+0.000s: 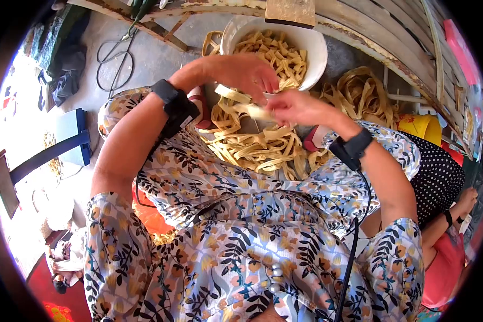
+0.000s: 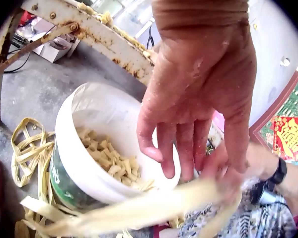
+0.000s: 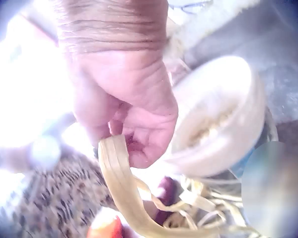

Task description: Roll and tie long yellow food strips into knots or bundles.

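Observation:
My right hand (image 1: 298,107) pinches the end of a long, flat, pale-yellow strip (image 3: 116,168) between thumb and fingers. The strip curves down from the fingertips in the right wrist view and is blurred in the left wrist view. Beside it, my left hand (image 1: 236,75) is held over the rim of a white bucket (image 1: 319,59), its fingers loosely extended with nothing in them. Short pale-yellow pieces (image 2: 109,158) lie inside the bucket. Below both hands, a heap of long strips (image 1: 252,145) lies on the floor between the feet.
A second pile of strips (image 1: 359,96) lies right of the bucket. Behind stands a rusty-framed slatted bench (image 1: 370,48), with a wooden block (image 1: 290,12) jutting over the bucket. Another person in a red top (image 1: 445,268) sits at the right. A black cable (image 1: 126,64) lies on the floor.

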